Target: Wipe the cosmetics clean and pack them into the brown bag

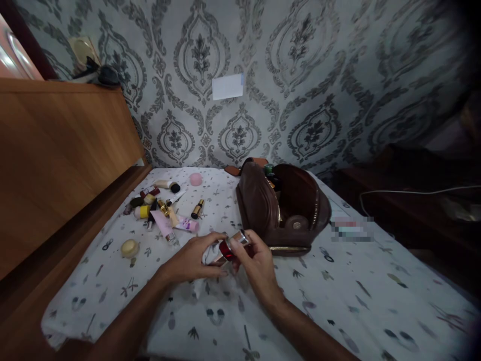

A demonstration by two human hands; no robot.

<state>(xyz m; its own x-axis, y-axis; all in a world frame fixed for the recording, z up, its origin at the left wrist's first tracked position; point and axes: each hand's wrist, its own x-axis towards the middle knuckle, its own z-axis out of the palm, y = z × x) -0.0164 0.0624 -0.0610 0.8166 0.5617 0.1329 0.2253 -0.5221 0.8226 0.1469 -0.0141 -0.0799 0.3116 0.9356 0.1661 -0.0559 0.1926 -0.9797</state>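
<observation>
Your left hand (199,256) and right hand (259,265) are both partly curled around the glossy dark-red and silver cylindrical container (227,248), above the worktop (285,311) in front of the bag; any lettering on it is too small to read. Your right thumb presses on its side, and crumpled whitish material (210,254) shows in your left grip.

Just beyond your right hand stands the brown leather-look handbag (255,205), its gold-toned zip open, with a green-topped bottle (268,169) inside. The round metal snap (296,225) on it carries marks you can't make out. Right of the bag, a pixelated patch (352,228) hides whatever is printed there.

To your left lie a lilac tube with a silver cap (162,223) and a white tube with purple print and a pink cap (188,223), its wording illegible. Nearer you sits a round yellow-topped jar (129,248).
</observation>
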